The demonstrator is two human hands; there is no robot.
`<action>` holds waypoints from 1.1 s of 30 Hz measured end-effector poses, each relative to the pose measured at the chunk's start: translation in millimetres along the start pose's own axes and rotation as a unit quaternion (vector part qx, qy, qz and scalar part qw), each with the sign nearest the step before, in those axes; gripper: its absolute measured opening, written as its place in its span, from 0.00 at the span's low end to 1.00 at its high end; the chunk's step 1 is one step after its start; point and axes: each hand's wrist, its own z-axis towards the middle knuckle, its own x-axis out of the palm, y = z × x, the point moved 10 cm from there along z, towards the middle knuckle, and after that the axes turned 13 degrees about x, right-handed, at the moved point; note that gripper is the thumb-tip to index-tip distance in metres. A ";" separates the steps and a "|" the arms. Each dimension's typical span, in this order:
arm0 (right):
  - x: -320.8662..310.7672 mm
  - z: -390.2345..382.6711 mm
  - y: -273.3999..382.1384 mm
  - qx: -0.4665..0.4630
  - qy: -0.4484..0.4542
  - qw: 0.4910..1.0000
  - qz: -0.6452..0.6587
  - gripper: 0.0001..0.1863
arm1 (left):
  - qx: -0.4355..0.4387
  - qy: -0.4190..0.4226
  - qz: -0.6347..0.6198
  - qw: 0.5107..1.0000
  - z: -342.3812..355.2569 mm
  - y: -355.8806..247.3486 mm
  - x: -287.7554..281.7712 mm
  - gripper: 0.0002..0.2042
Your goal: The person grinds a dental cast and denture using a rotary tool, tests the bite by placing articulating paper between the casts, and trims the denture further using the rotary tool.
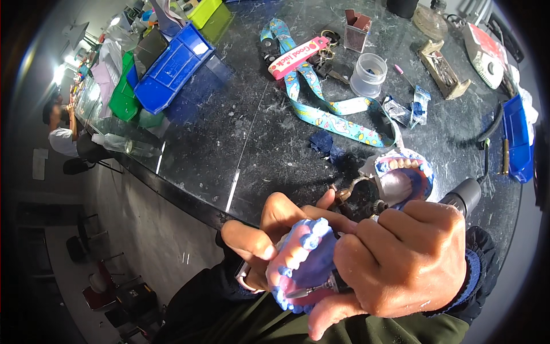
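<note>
A dental model with blue and pink wax over a row of teeth is gripped by my left hand, thumb and fingers wrapped around its edge. My right hand is closed around a black rotary handpiece whose cord runs up the table. Its slim metal bur lies against the model's pink inner side; whether it spins I cannot tell. My right thumb extends below the model. Just beyond my hands, a second dental model with blue wax and cream teeth sits by a brass-coloured articulator part.
Dark blue scraps, a patterned lanyard with keys, and a clear jar lie beyond. A wooden box of small tools and a blue tray stand right, blue bin left. Another person sits far left.
</note>
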 end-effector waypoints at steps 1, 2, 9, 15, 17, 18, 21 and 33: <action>0.5 0.2 -0.3 0.001 0.003 1.000 -0.003 0.37 | -0.016 0.011 0.021 1.000 -0.6 2.3 0.7 0.19; 1.5 0.3 -0.7 0.002 0.003 1.000 -0.004 0.37 | -0.017 0.011 0.021 1.000 -1.8 3.2 0.2 0.19; 2.6 0.3 -2.8 0.010 0.015 1.000 0.003 0.36 | -0.028 -0.016 0.064 0.997 -8.0 4.6 -7.8 0.18; 5.9 0.5 -3.8 0.009 0.023 1.000 0.002 0.36 | 0.036 0.057 -0.032 0.997 -4.5 9.9 -9.5 0.18; 4.6 -0.2 -1.9 0.004 0.019 1.000 0.003 0.36 | 0.037 0.064 -0.044 0.996 -3.7 6.5 -8.7 0.18; 3.9 -0.6 -1.3 0.004 0.017 1.000 0.006 0.36 | 0.025 0.078 -0.036 0.996 -4.2 7.0 -6.7 0.19; 4.4 0.5 -2.4 0.008 0.024 1.000 0.007 0.35 | -0.018 0.081 -0.004 0.997 -3.1 5.6 -2.6 0.21; 6.7 -0.2 -6.5 0.023 0.026 0.999 0.004 0.36 | 0.014 0.095 -0.037 0.995 -2.4 8.8 -4.0 0.22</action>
